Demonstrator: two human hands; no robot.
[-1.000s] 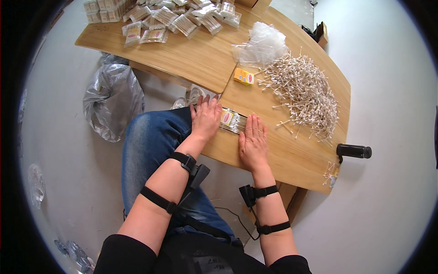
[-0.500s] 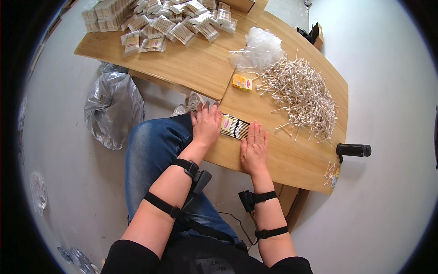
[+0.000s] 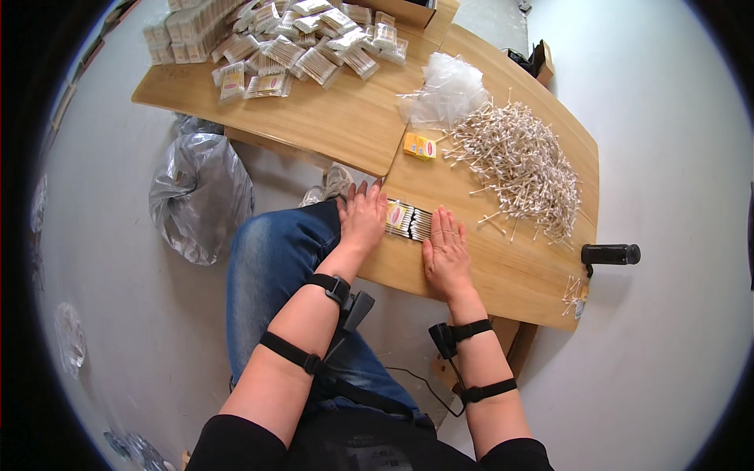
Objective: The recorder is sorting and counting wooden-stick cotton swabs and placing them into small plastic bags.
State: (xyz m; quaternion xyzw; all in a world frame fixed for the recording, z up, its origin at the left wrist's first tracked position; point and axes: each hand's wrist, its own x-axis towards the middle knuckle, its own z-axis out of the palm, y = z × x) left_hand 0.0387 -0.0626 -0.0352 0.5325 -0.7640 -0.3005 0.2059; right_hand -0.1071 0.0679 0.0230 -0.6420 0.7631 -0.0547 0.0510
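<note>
A flat pack of cotton swabs (image 3: 419, 225) with a yellow label card lies near the table's front edge, its rows of white tips and dark bands showing between my hands. My left hand (image 3: 364, 220) rests over the pack's left end, fingers stretched out. At the right end lies my right hand (image 3: 448, 255), flat, with its fingers straight and close together. The pack's two ends are covered by my hands. Just beyond it sits a small stack of yellow cards (image 3: 420, 147). A large heap of loose cotton swabs (image 3: 518, 169) spreads over the table to the right.
Many filled swab packs (image 3: 314, 63) lie piled and stacked at the far left. Clear plastic bags (image 3: 452, 86) lie beside the heap. A grey plastic bag (image 3: 200, 200) stands on the floor left of the table (image 3: 330, 129). A black cylindrical object (image 3: 611, 254) juts past the right edge.
The whole view has shifted slightly. Both my hands keep nearly the same places on the swab pack, and its visible part looks the same.
</note>
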